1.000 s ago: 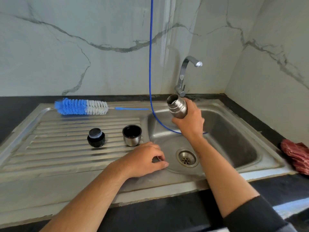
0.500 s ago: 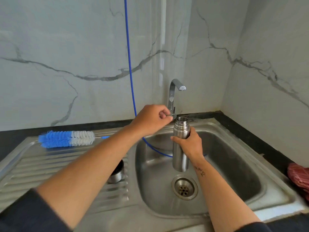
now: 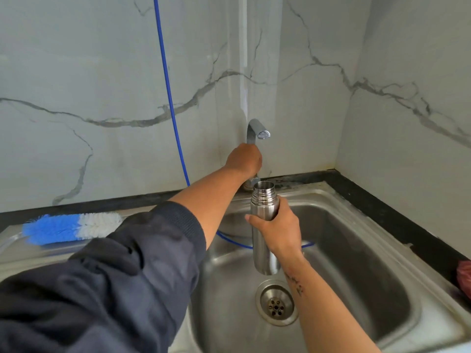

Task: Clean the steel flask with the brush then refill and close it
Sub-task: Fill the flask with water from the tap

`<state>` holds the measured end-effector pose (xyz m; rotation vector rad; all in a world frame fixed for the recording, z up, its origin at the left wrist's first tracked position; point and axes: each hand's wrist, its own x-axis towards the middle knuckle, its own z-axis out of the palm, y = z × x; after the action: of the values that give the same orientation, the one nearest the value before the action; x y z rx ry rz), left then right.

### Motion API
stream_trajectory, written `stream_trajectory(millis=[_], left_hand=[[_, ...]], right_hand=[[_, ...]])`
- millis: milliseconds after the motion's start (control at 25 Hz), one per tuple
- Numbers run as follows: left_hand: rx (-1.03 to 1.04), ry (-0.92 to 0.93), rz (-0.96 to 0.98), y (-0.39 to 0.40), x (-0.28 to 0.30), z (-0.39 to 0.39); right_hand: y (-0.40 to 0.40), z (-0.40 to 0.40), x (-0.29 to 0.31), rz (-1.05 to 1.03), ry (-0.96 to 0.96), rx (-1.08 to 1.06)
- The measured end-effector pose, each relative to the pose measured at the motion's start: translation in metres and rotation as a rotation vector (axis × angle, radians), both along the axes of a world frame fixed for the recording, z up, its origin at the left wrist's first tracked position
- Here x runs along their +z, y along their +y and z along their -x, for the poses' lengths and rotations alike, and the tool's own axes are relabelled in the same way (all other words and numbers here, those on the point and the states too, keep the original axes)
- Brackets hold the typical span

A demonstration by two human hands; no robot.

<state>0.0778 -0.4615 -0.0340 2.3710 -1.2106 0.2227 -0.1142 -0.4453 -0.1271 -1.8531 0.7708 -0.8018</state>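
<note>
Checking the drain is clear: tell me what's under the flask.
Under the flask, held by the right hand, lies the sink floor with the uncovered drain. No water visible.

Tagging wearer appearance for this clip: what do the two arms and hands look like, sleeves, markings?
Left hand bare, forearm bare; dark navy sleeve with ribbed cuff pushed up near the elbow. Right hand bare, no glove; small dark tattoo on the inner forearm. No rings or watch visible.

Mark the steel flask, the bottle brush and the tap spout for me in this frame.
steel flask [image 3: 262,253]: head view, bare body below the right hand's grip.
bottle brush [image 3: 54,229]: head view, blue bristles, on the drainboard.
tap spout [image 3: 258,129]: head view, curved top above the left hand.
</note>
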Motion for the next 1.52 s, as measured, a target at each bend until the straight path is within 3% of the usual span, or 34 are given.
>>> stream_trajectory(millis=[760,1520], left_hand=[[0.175,0.285,-0.036,0.027,-0.033,-0.033],[0.193,0.334,-0.063,0.023,-0.035,-0.031]], right_hand=[[-0.006,-0.012,-0.008,-0.103,-0.014,0.054],[-0.008,-0.019,-0.01,-0.082,0.002,0.042]])
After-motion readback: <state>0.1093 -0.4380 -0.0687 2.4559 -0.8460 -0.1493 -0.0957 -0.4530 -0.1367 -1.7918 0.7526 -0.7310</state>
